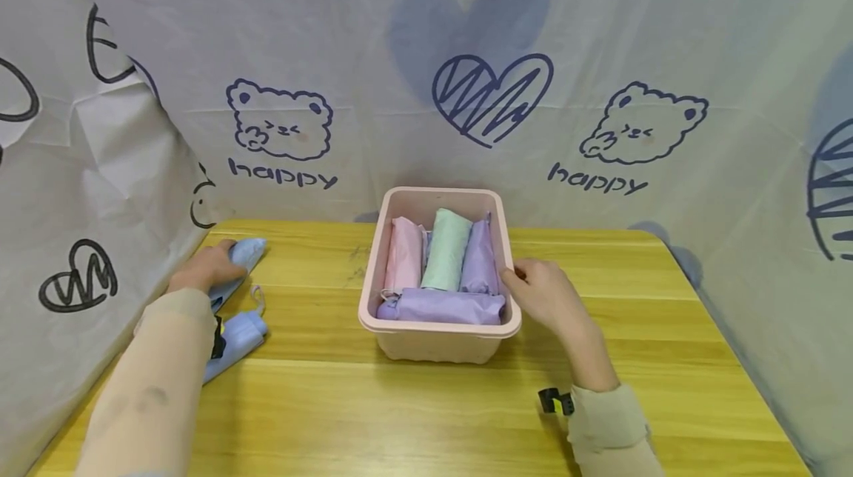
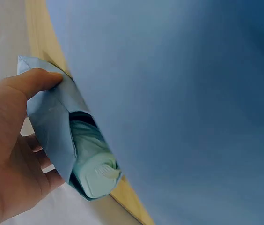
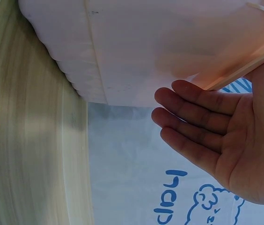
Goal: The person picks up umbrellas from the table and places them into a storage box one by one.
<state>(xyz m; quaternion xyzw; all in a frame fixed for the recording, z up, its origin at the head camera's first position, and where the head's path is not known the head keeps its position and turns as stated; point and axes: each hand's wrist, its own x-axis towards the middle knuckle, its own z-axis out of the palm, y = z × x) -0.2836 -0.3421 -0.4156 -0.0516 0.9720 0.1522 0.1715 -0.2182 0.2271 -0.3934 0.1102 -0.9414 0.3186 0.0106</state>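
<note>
My left hand (image 1: 208, 267) grips a blue fabric pouch (image 2: 52, 117) at the table's left side, thumb over the top and fingers beneath. From the pouch's opening shows a pale green end with a small strap (image 2: 97, 176), like a folded umbrella's handle. A second blue pouch (image 1: 240, 336) with a cord loop lies close by the left wrist. At the pink bin (image 1: 440, 347), my right hand (image 1: 548, 292) touches the right rim; its fingers (image 3: 200, 112) stretch out loosely along the outside. Inside the bin lie a pink pouch (image 1: 404, 255), a green pouch (image 1: 448, 249) and purple pouches (image 1: 449, 307).
The yellow wood-grain table (image 1: 320, 418) carries the bin near its back edge. A white cloth (image 1: 373, 77) printed with bears and hearts hangs behind and along the sides. A large blurred blue surface (image 2: 179, 103) covers much of the left wrist view.
</note>
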